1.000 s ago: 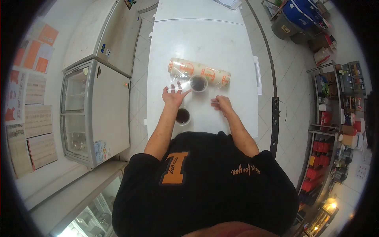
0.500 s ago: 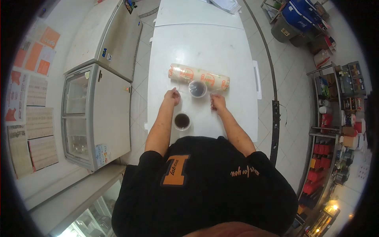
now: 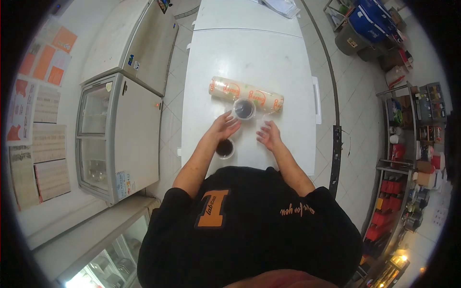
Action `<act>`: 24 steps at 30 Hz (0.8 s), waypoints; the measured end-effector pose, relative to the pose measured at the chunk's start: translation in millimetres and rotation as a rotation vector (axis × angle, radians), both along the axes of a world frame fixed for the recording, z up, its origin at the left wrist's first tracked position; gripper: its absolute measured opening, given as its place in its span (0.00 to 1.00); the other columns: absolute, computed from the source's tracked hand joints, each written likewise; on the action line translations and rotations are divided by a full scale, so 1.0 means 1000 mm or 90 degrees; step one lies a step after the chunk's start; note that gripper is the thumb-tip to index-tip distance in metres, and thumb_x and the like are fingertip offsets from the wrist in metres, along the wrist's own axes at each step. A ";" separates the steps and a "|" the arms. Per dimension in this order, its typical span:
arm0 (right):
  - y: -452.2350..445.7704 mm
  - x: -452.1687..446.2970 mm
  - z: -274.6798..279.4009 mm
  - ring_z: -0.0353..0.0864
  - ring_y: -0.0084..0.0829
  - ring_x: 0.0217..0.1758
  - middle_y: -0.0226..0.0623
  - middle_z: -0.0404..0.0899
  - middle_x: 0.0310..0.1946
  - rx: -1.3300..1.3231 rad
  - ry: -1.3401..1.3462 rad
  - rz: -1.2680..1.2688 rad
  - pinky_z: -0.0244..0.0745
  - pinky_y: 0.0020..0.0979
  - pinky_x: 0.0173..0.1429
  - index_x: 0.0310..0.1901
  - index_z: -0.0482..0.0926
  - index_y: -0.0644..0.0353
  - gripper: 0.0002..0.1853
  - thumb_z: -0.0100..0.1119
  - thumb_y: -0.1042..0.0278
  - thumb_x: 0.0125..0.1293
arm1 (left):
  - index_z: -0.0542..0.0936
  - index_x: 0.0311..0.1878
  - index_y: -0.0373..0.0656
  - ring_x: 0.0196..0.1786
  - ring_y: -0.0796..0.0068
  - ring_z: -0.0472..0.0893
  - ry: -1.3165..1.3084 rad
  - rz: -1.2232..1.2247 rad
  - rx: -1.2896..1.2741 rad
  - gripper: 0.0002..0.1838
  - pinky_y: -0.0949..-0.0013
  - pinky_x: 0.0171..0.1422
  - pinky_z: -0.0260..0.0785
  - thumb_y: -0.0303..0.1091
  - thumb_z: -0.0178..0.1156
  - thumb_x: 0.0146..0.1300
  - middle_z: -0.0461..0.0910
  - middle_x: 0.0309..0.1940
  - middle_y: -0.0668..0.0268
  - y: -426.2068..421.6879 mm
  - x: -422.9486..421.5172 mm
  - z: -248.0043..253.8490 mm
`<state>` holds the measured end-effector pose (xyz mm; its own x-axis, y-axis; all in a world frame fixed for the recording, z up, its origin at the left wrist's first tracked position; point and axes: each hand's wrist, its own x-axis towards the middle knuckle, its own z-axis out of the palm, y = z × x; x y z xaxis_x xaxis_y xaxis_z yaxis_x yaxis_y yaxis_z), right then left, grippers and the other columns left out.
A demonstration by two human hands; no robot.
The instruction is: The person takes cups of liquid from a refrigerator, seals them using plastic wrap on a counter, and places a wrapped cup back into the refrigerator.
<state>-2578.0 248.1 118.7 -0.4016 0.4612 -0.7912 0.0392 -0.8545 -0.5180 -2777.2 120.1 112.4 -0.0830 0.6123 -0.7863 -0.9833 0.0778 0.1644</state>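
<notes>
My left hand (image 3: pixel 225 126) is beside a clear cup of dark liquid (image 3: pixel 244 109), its fingers apart and their tips near the cup's lower side. To the right, my right hand (image 3: pixel 270 136) hovers with fingers spread and nothing in them. Clear plastic seems to lie around this cup, though its edges are hard to make out. Just behind stands a long printed cylinder (image 3: pixel 225 88) in shiny wrapping, cream with orange lettering, lying on its side. A second cup of dark liquid (image 3: pixel 224 148) sits nearer my body, under my left wrist and partly covered by it.
The white table (image 3: pixel 249 53) runs away from me, with papers (image 3: pixel 281 7) at its far end. Left of it are a white freezer (image 3: pixel 137 139) and a larger cabinet. On the right, shelves (image 3: pixel 396 158) hold red boxes, and a grey bin (image 3: pixel 349 41) stands further back.
Both hands have opened from a pinch. My left hand has moved right and toward me, over the nearer cup; my right hand has come slightly closer to my body.
</notes>
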 end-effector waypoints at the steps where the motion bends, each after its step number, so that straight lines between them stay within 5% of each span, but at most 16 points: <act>1: -0.001 0.001 -0.005 0.74 0.37 0.48 0.37 0.70 0.50 0.068 -0.060 -0.021 0.72 0.41 0.50 0.54 0.70 0.54 0.22 0.59 0.58 0.58 | 0.63 0.64 0.39 0.55 0.58 0.75 -0.005 -0.009 -0.011 0.26 0.60 0.57 0.76 0.44 0.55 0.72 0.66 0.59 0.58 0.005 0.001 -0.001; 2: 0.001 0.001 -0.012 0.73 0.37 0.48 0.37 0.69 0.50 0.137 -0.120 -0.042 0.72 0.40 0.51 0.55 0.71 0.54 0.24 0.61 0.58 0.57 | 0.64 0.64 0.39 0.54 0.59 0.75 0.001 -0.005 -0.016 0.24 0.61 0.56 0.76 0.44 0.54 0.73 0.66 0.59 0.60 0.008 0.003 -0.003; 5: 0.027 -0.009 -0.014 0.70 0.47 0.56 0.44 0.70 0.54 0.864 -0.177 0.099 0.68 0.52 0.60 0.60 0.68 0.54 0.33 0.67 0.61 0.52 | 0.68 0.61 0.41 0.52 0.63 0.74 0.030 0.027 -0.049 0.19 0.62 0.53 0.74 0.43 0.51 0.74 0.68 0.58 0.63 0.018 0.009 -0.005; 8: 0.043 -0.033 0.055 0.66 0.51 0.65 0.47 0.69 0.60 1.140 -0.177 0.451 0.59 0.54 0.71 0.66 0.65 0.53 0.44 0.75 0.58 0.46 | 0.71 0.60 0.45 0.51 0.64 0.73 0.064 0.105 -0.106 0.16 0.63 0.53 0.73 0.41 0.48 0.75 0.69 0.57 0.64 0.024 0.022 -0.010; 11: 0.061 -0.061 0.103 0.59 0.52 0.74 0.43 0.65 0.69 1.172 -0.177 0.849 0.51 0.53 0.77 0.69 0.64 0.50 0.51 0.78 0.51 0.41 | 0.74 0.60 0.48 0.53 0.63 0.74 0.070 0.193 -0.098 0.19 0.63 0.55 0.73 0.45 0.53 0.72 0.73 0.56 0.62 0.034 0.036 -0.031; 12: 0.080 -0.070 0.073 0.52 0.55 0.77 0.38 0.56 0.75 1.205 -0.025 0.889 0.49 0.57 0.77 0.70 0.65 0.45 0.54 0.80 0.47 0.36 | 0.77 0.58 0.44 0.54 0.65 0.77 0.477 -0.155 -0.139 0.29 0.64 0.56 0.73 0.53 0.63 0.59 0.78 0.54 0.60 0.029 0.044 -0.017; 13: 0.086 -0.080 0.070 0.45 0.59 0.79 0.38 0.53 0.76 1.174 -0.056 0.957 0.45 0.61 0.77 0.71 0.66 0.39 0.57 0.79 0.38 0.33 | 0.79 0.56 0.39 0.54 0.66 0.80 0.855 -0.520 -0.238 0.40 0.66 0.58 0.73 0.61 0.74 0.47 0.82 0.51 0.59 0.028 0.046 -0.002; 16: 0.082 -0.091 0.087 0.40 0.58 0.80 0.36 0.50 0.77 1.102 -0.036 1.044 0.41 0.71 0.73 0.70 0.66 0.35 0.56 0.81 0.41 0.32 | 0.77 0.57 0.31 0.52 0.62 0.83 0.227 0.329 0.052 0.36 0.60 0.51 0.80 0.45 0.74 0.48 0.82 0.51 0.56 0.067 0.055 -0.079; 17: 0.077 -0.092 0.092 0.44 0.56 0.80 0.36 0.52 0.77 1.114 0.008 1.015 0.42 0.72 0.72 0.68 0.69 0.37 0.54 0.82 0.43 0.32 | 0.78 0.54 0.31 0.50 0.58 0.84 0.027 0.467 0.158 0.22 0.55 0.47 0.82 0.31 0.68 0.59 0.82 0.49 0.54 0.076 0.058 -0.065; 18: 0.078 -0.096 0.087 0.50 0.54 0.78 0.37 0.58 0.74 1.150 0.037 1.032 0.44 0.68 0.73 0.67 0.70 0.41 0.52 0.81 0.44 0.35 | 0.80 0.47 0.33 0.42 0.56 0.86 0.273 0.352 -0.096 0.11 0.52 0.38 0.82 0.27 0.58 0.64 0.84 0.44 0.55 0.090 0.059 -0.062; 20: 0.083 -0.103 0.075 0.63 0.54 0.70 0.40 0.70 0.64 1.186 0.192 1.002 0.55 0.61 0.71 0.62 0.74 0.50 0.46 0.80 0.45 0.38 | 0.81 0.44 0.33 0.35 0.59 0.86 0.358 0.306 -0.271 0.10 0.55 0.32 0.80 0.29 0.57 0.65 0.84 0.39 0.54 0.100 0.049 -0.105; 21: 0.086 -0.108 0.072 0.70 0.55 0.65 0.42 0.78 0.57 1.175 0.319 0.959 0.63 0.56 0.67 0.58 0.77 0.54 0.42 0.80 0.44 0.39 | 0.81 0.45 0.36 0.33 0.62 0.85 0.300 0.359 -0.345 0.10 0.58 0.32 0.79 0.31 0.58 0.64 0.84 0.39 0.54 0.078 0.067 -0.020; 24: 0.095 -0.114 0.049 0.72 0.57 0.63 0.47 0.79 0.54 1.204 0.450 0.894 0.64 0.52 0.69 0.59 0.76 0.59 0.42 0.78 0.46 0.42 | 0.81 0.45 0.42 0.35 0.62 0.85 0.424 0.344 -0.556 0.11 0.57 0.39 0.76 0.34 0.60 0.62 0.85 0.33 0.56 0.101 0.055 -0.083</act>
